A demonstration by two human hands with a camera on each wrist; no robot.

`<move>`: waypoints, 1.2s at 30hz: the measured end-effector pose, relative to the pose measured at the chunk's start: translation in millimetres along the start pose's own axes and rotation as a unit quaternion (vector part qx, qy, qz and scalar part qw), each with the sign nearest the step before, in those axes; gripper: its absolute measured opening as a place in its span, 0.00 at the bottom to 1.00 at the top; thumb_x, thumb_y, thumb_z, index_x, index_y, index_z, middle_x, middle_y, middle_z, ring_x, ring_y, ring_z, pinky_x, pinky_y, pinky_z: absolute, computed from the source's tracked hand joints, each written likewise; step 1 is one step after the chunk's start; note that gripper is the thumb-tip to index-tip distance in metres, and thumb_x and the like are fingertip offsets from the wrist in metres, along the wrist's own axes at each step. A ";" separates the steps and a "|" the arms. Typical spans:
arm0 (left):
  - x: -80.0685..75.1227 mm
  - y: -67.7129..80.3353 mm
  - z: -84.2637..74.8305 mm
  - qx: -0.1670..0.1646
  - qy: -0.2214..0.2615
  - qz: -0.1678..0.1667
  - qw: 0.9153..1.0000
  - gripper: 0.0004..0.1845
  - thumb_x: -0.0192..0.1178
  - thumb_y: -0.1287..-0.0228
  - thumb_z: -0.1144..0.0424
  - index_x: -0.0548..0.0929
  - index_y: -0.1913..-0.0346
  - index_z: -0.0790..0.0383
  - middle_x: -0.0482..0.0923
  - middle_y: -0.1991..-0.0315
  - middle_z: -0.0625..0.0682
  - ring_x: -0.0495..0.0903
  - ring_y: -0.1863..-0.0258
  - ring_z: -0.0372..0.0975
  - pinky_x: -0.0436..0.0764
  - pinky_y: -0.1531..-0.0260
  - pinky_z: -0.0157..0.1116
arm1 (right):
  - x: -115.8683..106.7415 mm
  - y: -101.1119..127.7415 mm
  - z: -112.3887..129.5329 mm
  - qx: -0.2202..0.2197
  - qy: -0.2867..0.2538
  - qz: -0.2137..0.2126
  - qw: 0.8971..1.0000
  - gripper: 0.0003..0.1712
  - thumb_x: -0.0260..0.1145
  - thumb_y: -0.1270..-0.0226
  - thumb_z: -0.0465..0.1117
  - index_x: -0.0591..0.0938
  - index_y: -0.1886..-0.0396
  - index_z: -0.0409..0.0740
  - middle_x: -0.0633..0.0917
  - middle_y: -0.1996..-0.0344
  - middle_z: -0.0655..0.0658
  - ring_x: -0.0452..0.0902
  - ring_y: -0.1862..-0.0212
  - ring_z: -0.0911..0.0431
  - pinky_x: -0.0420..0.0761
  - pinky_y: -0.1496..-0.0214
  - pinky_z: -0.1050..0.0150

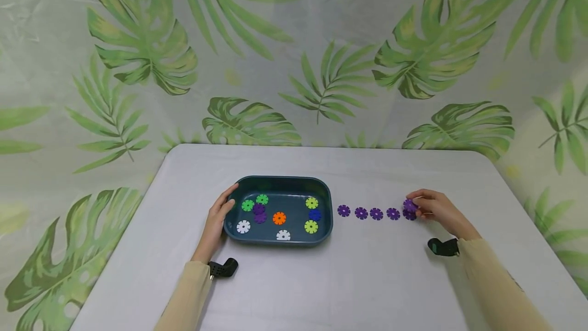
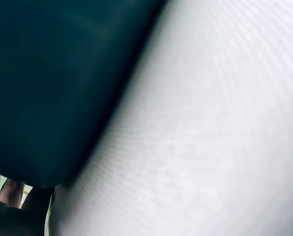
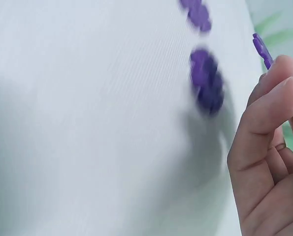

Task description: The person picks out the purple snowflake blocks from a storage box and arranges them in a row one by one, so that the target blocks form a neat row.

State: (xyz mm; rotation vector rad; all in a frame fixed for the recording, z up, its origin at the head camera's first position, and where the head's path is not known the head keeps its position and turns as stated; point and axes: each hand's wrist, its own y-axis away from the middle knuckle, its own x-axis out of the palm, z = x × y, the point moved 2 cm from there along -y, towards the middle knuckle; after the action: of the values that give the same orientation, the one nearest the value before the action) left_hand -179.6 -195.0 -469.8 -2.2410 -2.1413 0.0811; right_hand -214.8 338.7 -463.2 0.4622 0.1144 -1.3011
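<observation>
Right hand [image 1: 440, 211] pinches purple notched disc [image 1: 409, 205] over 3 o'clock end of purple-disc row [image 1: 376, 214]; left hand [image 1: 215, 222] holds dark-teal tray [image 1: 278, 243] at 10 o'clock.

No readable text, label, brand, number or sign in any view — only small dark marks [image 1: 515, 281] on the right sleeve [image 1: 489, 272], back from the right hand [image 1: 442, 211] — too small to read.

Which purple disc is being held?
The purple disc pinched in the right hand; the other purple discs lie on the white table or in the tray.
</observation>
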 end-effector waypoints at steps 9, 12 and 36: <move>1.0 -0.5 0.2 -0.001 0.003 0.000 1.000 0.23 0.44 0.24 0.66 0.64 0.29 0.62 0.57 0.28 0.52 0.49 0.28 0.40 0.48 0.31 0.42 | -21.6 9.7 -26.9 0.036 0.083 -0.042 0.995 0.19 0.49 0.27 0.34 0.71 0.47 0.21 0.79 0.68 0.44 0.76 0.72 0.57 0.80 0.70 0.64; 1.1 -0.5 0.5 -0.003 0.005 -0.002 1.000 0.23 0.44 0.24 0.66 0.64 0.29 0.61 0.57 0.28 0.52 0.49 0.28 0.40 0.47 0.31 0.42 | -21.2 9.5 -25.8 0.033 0.140 -0.056 0.988 0.17 0.49 0.28 0.34 0.73 0.49 0.23 0.79 0.69 0.42 0.77 0.73 0.56 0.80 0.71 0.64; -2.8 -6.3 13.9 0.003 -0.005 -0.006 1.000 0.23 0.44 0.24 0.65 0.64 0.29 0.60 0.57 0.28 0.51 0.49 0.28 0.41 0.47 0.31 0.44 | 175.6 -51.6 140.1 -0.068 -0.041 0.171 0.982 0.20 0.52 0.25 0.41 0.73 0.43 0.31 0.77 0.51 0.30 0.79 0.60 0.43 0.80 0.55 0.56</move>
State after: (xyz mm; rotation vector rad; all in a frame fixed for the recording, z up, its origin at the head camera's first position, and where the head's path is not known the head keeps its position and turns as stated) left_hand -186.9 -197.6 -483.2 -2.2303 -2.1564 0.0980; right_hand -239.7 116.0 -409.4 0.2950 0.0509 -0.9663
